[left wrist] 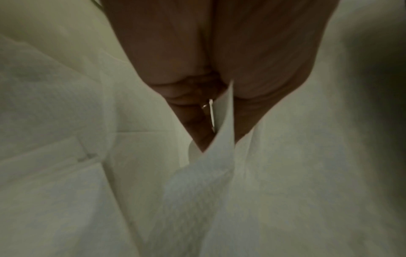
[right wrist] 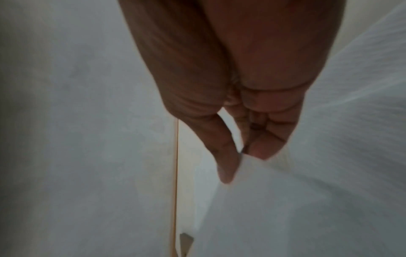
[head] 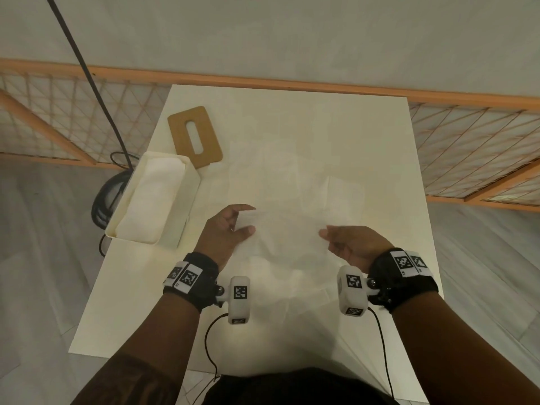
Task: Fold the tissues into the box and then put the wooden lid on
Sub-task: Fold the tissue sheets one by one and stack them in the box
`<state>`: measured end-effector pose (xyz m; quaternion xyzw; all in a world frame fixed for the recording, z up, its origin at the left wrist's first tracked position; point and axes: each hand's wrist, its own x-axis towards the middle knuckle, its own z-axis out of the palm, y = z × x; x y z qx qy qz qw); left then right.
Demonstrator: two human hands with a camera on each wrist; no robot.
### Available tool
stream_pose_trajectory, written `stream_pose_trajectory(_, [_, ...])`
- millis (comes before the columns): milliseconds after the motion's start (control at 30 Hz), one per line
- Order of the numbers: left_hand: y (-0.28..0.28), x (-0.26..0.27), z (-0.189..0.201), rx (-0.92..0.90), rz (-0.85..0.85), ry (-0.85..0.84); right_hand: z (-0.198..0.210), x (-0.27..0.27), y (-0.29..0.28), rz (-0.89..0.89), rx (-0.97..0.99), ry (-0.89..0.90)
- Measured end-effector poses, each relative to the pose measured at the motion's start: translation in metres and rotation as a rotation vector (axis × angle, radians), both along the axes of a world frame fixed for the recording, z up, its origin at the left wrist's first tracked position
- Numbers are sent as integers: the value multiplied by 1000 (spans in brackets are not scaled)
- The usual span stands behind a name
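Head view: one tissue (head: 287,229) held up between two hands above the middle of the bench (head: 380,331), its lower part draping toward the surface. Left hand (head: 226,229) pinches the left upper corner, thumb on the near face, fingers behind. Right hand (head: 349,244) pinches the right upper corner. Left wrist view confirms: paper edge runs up between thumb and fingers (left wrist: 193,121), clamped. Right wrist view: thumb and forefinger tips meet on the paper edge, other fingers curled in behind.

More white sheets lie flat on the bench beyond and under the held one; edges faint against the pale top, count uncertain. One smaller folded square (head: 346,194) shows to the right of centre.

One box (head: 187,220), cream, open-topped, at the left edge of the bench, partly overhanging it. Inside: a stack of folded white tissues (head: 152,200) filling most of the length.

One wooden lid (head: 194,137), brown, rounded corners, one oval slot, lying flat on the bench just beyond the box, near corner touching or nearly touching the box rim; cannot tell which.

Two wrist straps with black-and-white markers, one white camera unit each, thin cables trailing back. Black cable (head: 87,74) crosses the upper left, coiled on the floor behind the box. Orange-framed mesh panels (head: 467,153) flank the bench on both sides. Nothing lies between the hands and the box.
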<state>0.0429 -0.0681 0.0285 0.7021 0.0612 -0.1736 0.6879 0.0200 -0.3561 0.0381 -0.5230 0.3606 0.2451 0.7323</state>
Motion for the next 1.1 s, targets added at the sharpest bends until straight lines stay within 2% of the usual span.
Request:
stream_pose_trajectory(100, [7, -3, -3, 71, -69, -55, 12, -2, -7, 193, -81, 111])
stream_pose_trajectory(167, [11, -2, -4, 78, -96, -45, 15, 0, -11, 263, -88, 80])
stream_pose_trajectory(233, [14, -1, -8, 155, -135, -2, 16, 2, -13, 233, -63, 1])
stream_pose_trajectory(300, [12, -1, -8, 240, -162, 115, 15, 5, -14, 213, -41, -115])
stream_pose_trajectory(400, [5, -4, -8, 7, -104, 448, 17, 6, -15, 259, -55, -215])
stream_pose_trajectory(500, [-2, -7, 5, -60, -149, 546, 17, 5, -17, 299, -87, -225])
stream_pose_trajectory(600, [-3, -6, 7, -144, -148, 523, 18, 4, -21, 279, -81, -222])
stream_pose_trajectory(667, [-6, -3, 5, -198, -65, 485, 18, 5, -23, 315, -84, -225])
stream_pose_trajectory(733, [-8, 0, 4, -155, 11, 418, 19, 5, -25, 387, -156, -238])
stream_pose_trajectory(833, [-5, 4, -1, -48, 20, 293, 18, 5, -29, 429, -212, -248])
stream_pose_trajectory(1000, [-8, 0, 8, -97, 32, 160, 19, 5, -31, 352, -210, -268])
stream_pose_trajectory(1100, [-9, -4, 13, -170, 2, 144, 18, 2, -30, 291, -206, -263])
